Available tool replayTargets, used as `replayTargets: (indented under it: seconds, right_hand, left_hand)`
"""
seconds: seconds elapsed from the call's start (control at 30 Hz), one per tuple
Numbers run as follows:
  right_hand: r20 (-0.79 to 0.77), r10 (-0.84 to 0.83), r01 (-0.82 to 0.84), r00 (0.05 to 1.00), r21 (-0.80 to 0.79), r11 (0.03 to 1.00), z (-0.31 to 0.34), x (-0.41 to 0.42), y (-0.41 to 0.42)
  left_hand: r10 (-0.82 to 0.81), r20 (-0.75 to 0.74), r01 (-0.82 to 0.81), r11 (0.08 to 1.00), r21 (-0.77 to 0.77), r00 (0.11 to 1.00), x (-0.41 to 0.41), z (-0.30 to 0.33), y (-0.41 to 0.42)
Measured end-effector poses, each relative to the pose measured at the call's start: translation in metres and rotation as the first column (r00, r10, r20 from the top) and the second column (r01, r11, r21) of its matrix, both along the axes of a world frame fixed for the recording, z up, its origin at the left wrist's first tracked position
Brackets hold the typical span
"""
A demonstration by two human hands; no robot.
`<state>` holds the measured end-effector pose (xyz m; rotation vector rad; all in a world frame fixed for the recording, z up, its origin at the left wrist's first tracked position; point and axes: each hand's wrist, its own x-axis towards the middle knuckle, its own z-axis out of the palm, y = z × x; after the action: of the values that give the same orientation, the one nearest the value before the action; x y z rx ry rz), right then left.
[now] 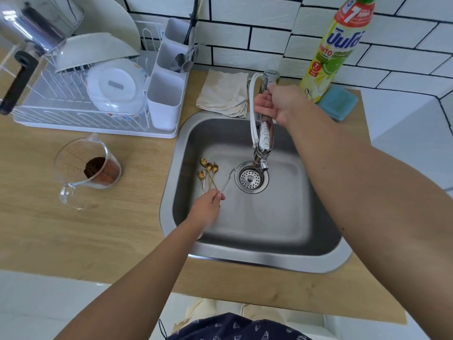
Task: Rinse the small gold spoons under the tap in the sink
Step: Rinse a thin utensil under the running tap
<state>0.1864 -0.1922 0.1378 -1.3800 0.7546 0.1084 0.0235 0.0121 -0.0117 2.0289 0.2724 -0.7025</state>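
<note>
A person stands at a steel sink (pixel 186 133) set into a wooden surface (pixel 73 229), both arms stretched over the basin. The left hand (pixel 208 204) pinches the handle ends of a bunch of small gold spoons (pixel 207 171) together with a thin clear stirrer (pixel 227 180), the spoon bowls fanned out low in the basin, left of the drain strainer (pixel 251 180). The right hand (pixel 277 104) grips the upper part of the chrome tap (pixel 264 136), whose spout hangs just above the drain. On the surface to the left sits a glass measuring jug (pixel 90 168) with dark brown grounds inside; farther off stands a white dish rack (pixel 81 99). A folded cloth (pixel 223 92), a bottle of dish soap (pixel 335 45) and a blue sponge (pixel 339 103) lie beyond the sink, by the tiled wall.
</note>
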Motion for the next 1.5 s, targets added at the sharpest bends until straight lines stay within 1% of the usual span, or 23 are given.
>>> replayTargets:
  seconds: [0.13,0.27,0.43,0.5,0.57,0.6,0.63,0.67,0.7,0.73,0.8,0.87,0.9,0.93,1.0,1.17,1.27,1.33,1.4,1.47,1.5]
  right_hand:
    - [0.005,-0.013,0.013,1.0,-0.009,1.0,0.003,0.002,0.001]
    - [0.001,-0.011,0.011,1.0,-0.011,1.0,0.004,0.002,0.0]
    - [0.04,-0.02,0.019,0.999,0.027,0.999,0.002,-0.002,-0.005]
    - [0.088,-0.11,0.104,0.99,0.076,0.992,-0.004,-0.01,-0.011]
    - [0.126,-0.252,0.24,0.959,0.104,0.965,-0.019,-0.029,-0.021]
    - [0.108,-0.309,0.304,0.945,0.061,0.951,-0.032,-0.043,-0.024]
    - [0.063,-0.336,0.337,0.94,-0.022,0.941,-0.05,-0.061,-0.026]
    - [0.004,-0.33,0.328,0.944,-0.115,0.938,-0.07,-0.082,-0.024]
    - [-0.051,-0.295,0.281,0.954,-0.187,0.941,-0.091,-0.103,-0.018]
    - [-0.096,-0.237,0.213,0.967,-0.212,0.954,-0.112,-0.124,-0.01]
    - [-0.156,-0.076,0.053,0.985,-0.148,0.988,-0.14,-0.157,0.011]
    - [-0.142,0.069,-0.073,0.987,-0.023,0.997,-0.157,-0.174,0.027]
    - [-0.12,0.107,-0.104,0.987,0.031,0.994,-0.161,-0.177,0.033]
    - [-0.099,0.121,-0.114,0.988,0.067,0.991,-0.164,-0.177,0.038]
    - [-0.085,0.092,-0.086,0.992,0.072,0.994,-0.167,-0.174,0.043]
    - [-0.084,0.014,-0.015,0.996,-0.016,1.0,-0.164,-0.162,0.041]
    - [-0.049,0.017,-0.02,0.999,-0.074,0.997,-0.163,-0.159,0.037]
    - [-0.034,0.009,-0.011,0.999,-0.045,0.999,-0.164,-0.159,0.037]
    - [-0.024,0.003,-0.002,1.0,0.042,0.999,-0.165,-0.16,0.036]
    - [-0.005,0.029,-0.028,1.0,0.127,0.991,-0.165,-0.162,0.034]
    - [0.002,0.044,-0.044,0.999,0.143,0.989,-0.165,-0.162,0.033]
  left_hand:
    - [-0.035,-0.015,0.035,0.999,0.028,0.999,-0.002,0.002,-0.001]
    - [-0.043,-0.035,0.044,0.999,0.017,0.998,-0.003,0.004,-0.002]
    - [-0.06,-0.042,0.061,0.998,0.019,0.997,-0.004,0.009,-0.002]
    - [-0.072,-0.053,0.072,0.997,0.008,0.996,-0.006,0.011,-0.002]
    - [-0.087,-0.063,0.087,0.996,-0.003,0.994,-0.007,0.012,-0.003]
    - [-0.095,-0.066,0.094,0.996,-0.007,0.993,-0.008,0.013,-0.004]
    - [-0.101,-0.071,0.1,0.995,-0.013,0.992,-0.009,0.014,-0.004]
    - [-0.102,-0.079,0.101,0.995,-0.021,0.992,-0.01,0.014,-0.005]
    - [-0.101,-0.09,0.098,0.995,-0.032,0.991,-0.012,0.014,-0.006]
    - [-0.098,-0.1,0.094,0.994,-0.046,0.99,-0.013,0.015,-0.007]
    - [-0.102,-0.107,0.095,0.993,-0.071,0.989,-0.014,0.016,-0.009]
    - [-0.115,-0.101,0.107,0.991,-0.08,0.988,-0.015,0.017,-0.012]
    - [-0.12,-0.099,0.112,0.99,-0.08,0.988,-0.015,0.017,-0.013]
    - [-0.124,-0.098,0.116,0.99,-0.081,0.987,-0.016,0.017,-0.014]
    - [-0.123,-0.099,0.115,0.99,-0.084,0.987,-0.017,0.017,-0.015]
    - [-0.148,-0.091,0.141,0.987,-0.082,0.985,-0.016,0.019,-0.014]
    - [-0.154,-0.07,0.148,0.985,-0.089,0.986,-0.016,0.019,-0.016]
    - [-0.16,-0.067,0.154,0.984,-0.089,0.985,-0.015,0.018,-0.019]
    - [-0.17,-0.069,0.164,0.983,-0.082,0.983,-0.016,0.018,-0.02]
    - [-0.167,-0.06,0.162,0.984,-0.079,0.984,-0.016,0.019,-0.02]
    - [-0.166,-0.054,0.161,0.984,-0.076,0.985,-0.016,0.02,-0.02]
